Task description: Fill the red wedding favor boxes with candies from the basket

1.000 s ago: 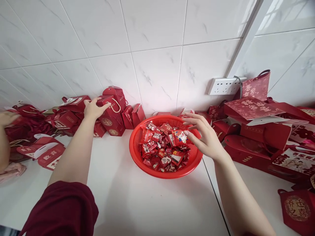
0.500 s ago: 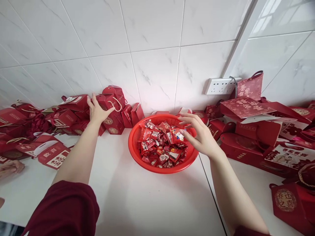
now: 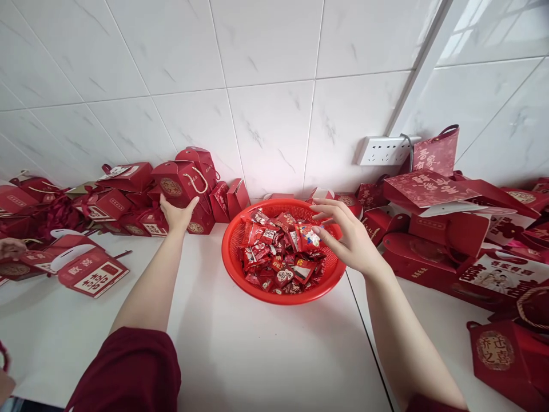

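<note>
My left hand [image 3: 176, 216] is at the back left of the table, gripping the lower part of a red gift box [image 3: 171, 183] with its thumb on the right and fingers on the left. The box has a gold round emblem and a twisted rope handle. Close beside it stand more red boxes [image 3: 201, 220]. Over the right rim of a red plastic basket [image 3: 283, 298] is my right hand [image 3: 347, 237], its fingers apart and nothing in them. Many small wrapped sweets [image 3: 281, 266] fill the basket. Under my right thumb lies a brighter packet [image 3: 309, 236].
More gift boxes are heaped at the right [image 3: 433, 252] and along the left wall [image 3: 109, 203]. A box with white lettering [image 3: 92, 269] lies at the left. Another person's hand [image 3: 12, 248] is by the left boxes. A power strip [image 3: 384, 151] is on the tiled wall.
My left hand has come down from the box's upper left side to its lower part, and the box has shifted left and up. My right hand stays in place. The other person's hand has moved up.
</note>
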`<action>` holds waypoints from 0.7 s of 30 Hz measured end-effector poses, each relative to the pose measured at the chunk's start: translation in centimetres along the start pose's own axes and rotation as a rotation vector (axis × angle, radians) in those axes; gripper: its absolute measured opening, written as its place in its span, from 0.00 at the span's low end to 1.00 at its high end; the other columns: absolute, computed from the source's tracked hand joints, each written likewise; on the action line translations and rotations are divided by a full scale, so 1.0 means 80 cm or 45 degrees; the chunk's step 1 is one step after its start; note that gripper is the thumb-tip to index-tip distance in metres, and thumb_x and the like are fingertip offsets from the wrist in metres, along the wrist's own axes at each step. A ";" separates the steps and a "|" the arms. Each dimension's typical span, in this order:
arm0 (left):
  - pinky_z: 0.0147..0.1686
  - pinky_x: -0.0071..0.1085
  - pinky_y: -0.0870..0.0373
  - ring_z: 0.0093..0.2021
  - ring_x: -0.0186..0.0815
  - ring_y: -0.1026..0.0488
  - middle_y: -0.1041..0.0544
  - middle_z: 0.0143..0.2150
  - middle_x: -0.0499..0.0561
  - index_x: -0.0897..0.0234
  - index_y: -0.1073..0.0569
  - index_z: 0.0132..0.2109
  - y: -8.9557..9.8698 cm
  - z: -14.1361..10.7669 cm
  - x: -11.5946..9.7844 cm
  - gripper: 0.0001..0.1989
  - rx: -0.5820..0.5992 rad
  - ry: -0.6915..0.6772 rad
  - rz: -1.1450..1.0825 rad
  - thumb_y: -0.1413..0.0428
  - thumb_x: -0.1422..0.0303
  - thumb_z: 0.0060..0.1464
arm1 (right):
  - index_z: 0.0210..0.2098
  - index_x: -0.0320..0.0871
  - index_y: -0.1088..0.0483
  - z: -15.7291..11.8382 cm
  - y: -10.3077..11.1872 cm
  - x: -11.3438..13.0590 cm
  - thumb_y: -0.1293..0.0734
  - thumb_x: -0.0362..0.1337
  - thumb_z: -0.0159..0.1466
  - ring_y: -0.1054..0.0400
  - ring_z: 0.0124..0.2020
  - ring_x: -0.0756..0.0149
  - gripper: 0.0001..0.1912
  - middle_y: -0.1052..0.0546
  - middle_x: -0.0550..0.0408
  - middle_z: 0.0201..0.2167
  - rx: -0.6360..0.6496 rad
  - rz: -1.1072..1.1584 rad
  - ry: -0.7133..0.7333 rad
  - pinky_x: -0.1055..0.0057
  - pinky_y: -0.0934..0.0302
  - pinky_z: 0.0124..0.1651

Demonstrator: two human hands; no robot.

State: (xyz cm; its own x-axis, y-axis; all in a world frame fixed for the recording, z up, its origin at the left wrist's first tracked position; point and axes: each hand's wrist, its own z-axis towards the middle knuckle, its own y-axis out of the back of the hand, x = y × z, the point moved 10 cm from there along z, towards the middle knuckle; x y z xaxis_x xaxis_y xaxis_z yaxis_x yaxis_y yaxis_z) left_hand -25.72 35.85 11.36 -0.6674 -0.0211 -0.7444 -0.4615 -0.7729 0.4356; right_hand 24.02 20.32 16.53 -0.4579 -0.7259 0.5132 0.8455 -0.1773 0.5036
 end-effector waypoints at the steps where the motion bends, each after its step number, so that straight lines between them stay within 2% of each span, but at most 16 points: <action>1: 0.69 0.47 0.45 0.69 0.53 0.43 0.43 0.69 0.71 0.71 0.50 0.69 0.000 0.000 0.000 0.57 -0.012 -0.007 -0.003 0.31 0.51 0.41 | 0.59 0.52 0.35 0.000 0.000 0.000 0.36 0.43 0.71 0.30 0.57 0.51 0.18 0.33 0.48 0.62 0.003 0.000 0.001 0.48 0.32 0.59; 4: 0.67 0.44 0.41 0.66 0.50 0.38 0.39 0.66 0.68 0.70 0.45 0.66 0.000 0.002 -0.001 0.50 -0.050 -0.018 -0.005 0.33 0.50 0.44 | 0.60 0.52 0.35 0.001 -0.001 -0.003 0.37 0.43 0.71 0.30 0.56 0.51 0.18 0.33 0.48 0.62 0.006 -0.004 0.001 0.47 0.32 0.58; 10: 0.63 0.43 0.36 0.63 0.48 0.33 0.32 0.62 0.64 0.67 0.41 0.61 -0.002 0.004 -0.002 0.43 -0.078 -0.048 0.018 0.33 0.52 0.45 | 0.60 0.52 0.36 0.001 -0.007 -0.008 0.37 0.43 0.71 0.29 0.56 0.51 0.19 0.34 0.47 0.63 0.030 -0.012 -0.009 0.47 0.32 0.59; 17: 0.62 0.44 0.35 0.61 0.49 0.31 0.30 0.61 0.63 0.69 0.40 0.61 -0.002 0.003 -0.002 0.44 -0.092 -0.077 0.015 0.32 0.53 0.43 | 0.59 0.52 0.36 0.000 -0.015 -0.010 0.36 0.41 0.71 0.31 0.58 0.52 0.18 0.34 0.49 0.63 0.072 -0.029 -0.026 0.50 0.35 0.61; 21: 0.62 0.40 0.34 0.60 0.46 0.30 0.29 0.61 0.61 0.68 0.40 0.61 -0.004 0.005 0.004 0.43 -0.063 -0.076 -0.015 0.33 0.53 0.44 | 0.59 0.52 0.36 -0.001 -0.019 -0.012 0.36 0.41 0.70 0.31 0.57 0.52 0.18 0.34 0.49 0.63 0.085 -0.028 -0.039 0.49 0.34 0.60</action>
State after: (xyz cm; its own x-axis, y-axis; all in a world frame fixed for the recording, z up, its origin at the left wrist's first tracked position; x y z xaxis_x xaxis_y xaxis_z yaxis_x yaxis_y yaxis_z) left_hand -26.02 36.37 11.21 -0.6965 0.0254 -0.7171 -0.4412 -0.8033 0.4001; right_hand 23.20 21.24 15.25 -0.4851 -0.7015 0.5221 0.8154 -0.1472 0.5599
